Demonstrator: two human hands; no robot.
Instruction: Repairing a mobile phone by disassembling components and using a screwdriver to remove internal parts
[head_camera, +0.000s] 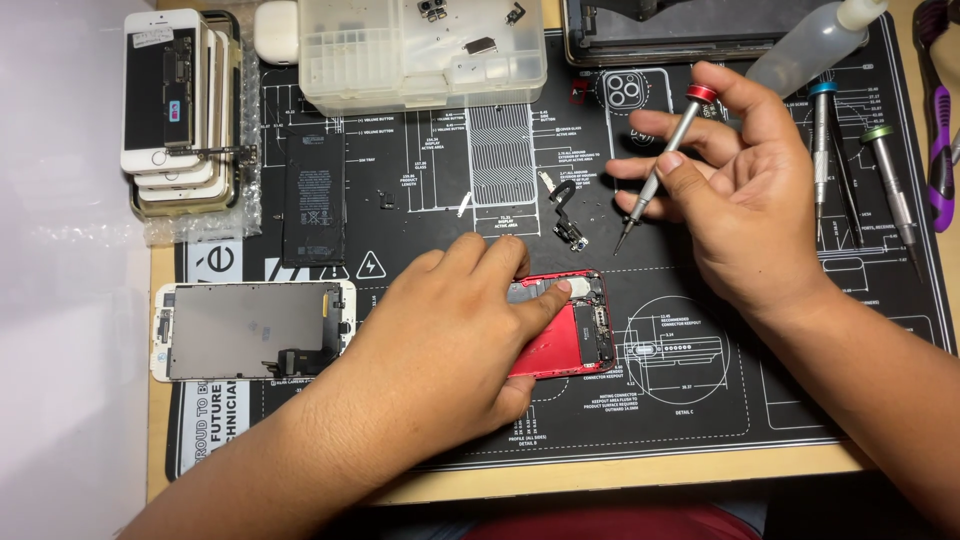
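a pale wooden table (640, 470) filled the view, most of it covered by a black work mat (700, 400) printed with white line diagrams. a white wall or panel (70, 350) ran along the left edge, faintly pink in the light. the lighting was bright and even, with soft shadows. no floor or window showed.

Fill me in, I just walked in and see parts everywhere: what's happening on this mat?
A person is working on an opened red phone on a black repair mat. The left hand presses down on the phone's insides, while the right hand holds a red-capped screwdriver lifted above the mat. A removed screen, a battery and small loose parts lie nearby.
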